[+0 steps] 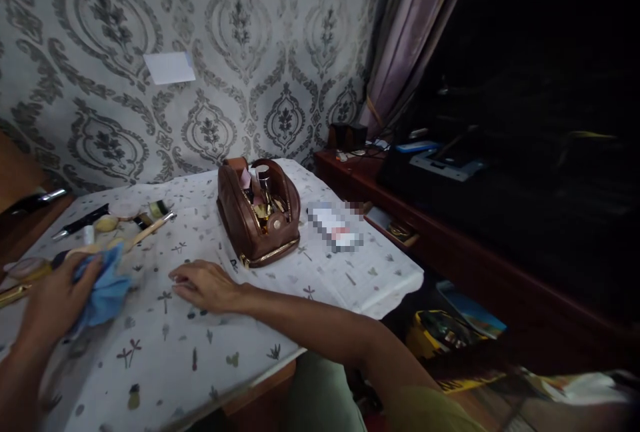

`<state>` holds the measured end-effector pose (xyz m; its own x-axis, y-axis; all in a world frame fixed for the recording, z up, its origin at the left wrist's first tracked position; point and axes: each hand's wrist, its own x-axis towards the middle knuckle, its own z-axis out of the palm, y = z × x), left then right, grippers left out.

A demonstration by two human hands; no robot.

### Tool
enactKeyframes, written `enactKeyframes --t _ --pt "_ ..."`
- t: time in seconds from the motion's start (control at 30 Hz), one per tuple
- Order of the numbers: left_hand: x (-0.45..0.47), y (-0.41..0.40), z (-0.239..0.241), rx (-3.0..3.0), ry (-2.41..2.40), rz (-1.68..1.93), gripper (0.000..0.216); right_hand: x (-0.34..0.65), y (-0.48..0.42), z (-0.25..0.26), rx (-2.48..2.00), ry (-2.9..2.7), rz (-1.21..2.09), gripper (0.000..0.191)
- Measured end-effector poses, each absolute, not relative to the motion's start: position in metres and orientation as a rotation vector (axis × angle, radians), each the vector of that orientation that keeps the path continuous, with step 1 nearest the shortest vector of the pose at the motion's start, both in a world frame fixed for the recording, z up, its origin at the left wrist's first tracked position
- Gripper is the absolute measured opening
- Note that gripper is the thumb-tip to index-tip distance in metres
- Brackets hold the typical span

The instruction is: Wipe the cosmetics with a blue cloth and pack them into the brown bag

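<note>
Left hand near the table's left edge, fingers closed on a crumpled blue cloth. Right hand lies flat, palm down, on the patterned tablecloth mid-table, holding nothing. Open brown pouch stands toward the far edge, small cosmetics inside. Brushes, a black pen and round compacts scattered at the far left corner. Blurred flat packet just right of the pouch, near the right edge.
</note>
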<state>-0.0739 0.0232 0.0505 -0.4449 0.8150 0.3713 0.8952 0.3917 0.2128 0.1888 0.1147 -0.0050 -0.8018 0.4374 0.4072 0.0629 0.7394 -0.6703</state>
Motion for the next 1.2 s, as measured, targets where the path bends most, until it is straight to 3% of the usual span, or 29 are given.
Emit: enactKeyframes --t 0.1,0.2,0.4,0.53,0.9,1.07,1.2 --pt "-0.008 0.042 0.058 -1.953 -2.388 -0.801 0.039 0.188 0.120 -0.007 -0.470 -2.184 1.178 0.043" --pt "0.032 0.059 0.054 -2.263 -2.282 -0.839 0.040 0.185 0.130 -0.013 -0.507 -1.979 1.348 0.033" --pt "0.030 0.079 0.025 -2.149 -2.188 -1.220 0.039 0.176 0.147 -0.024 -0.507 -1.689 1.631 0.033" --pt "0.020 0.077 0.011 -2.073 -2.121 -1.279 0.032 0.172 0.149 -0.028 -0.462 -1.475 1.861 0.038" --pt "0.020 0.063 0.016 -2.265 -1.677 -0.688 0.035 0.184 0.146 -0.020 -0.482 -1.487 1.842 0.037" --pt "0.006 0.064 0.013 -2.204 -1.717 -0.460 0.037 0.186 0.144 -0.016 -0.566 -1.418 1.825 0.041" --pt "-0.010 0.067 0.008 -2.269 -1.850 -0.475 0.036 0.186 0.145 -0.014 -0.600 -1.374 1.754 0.044"
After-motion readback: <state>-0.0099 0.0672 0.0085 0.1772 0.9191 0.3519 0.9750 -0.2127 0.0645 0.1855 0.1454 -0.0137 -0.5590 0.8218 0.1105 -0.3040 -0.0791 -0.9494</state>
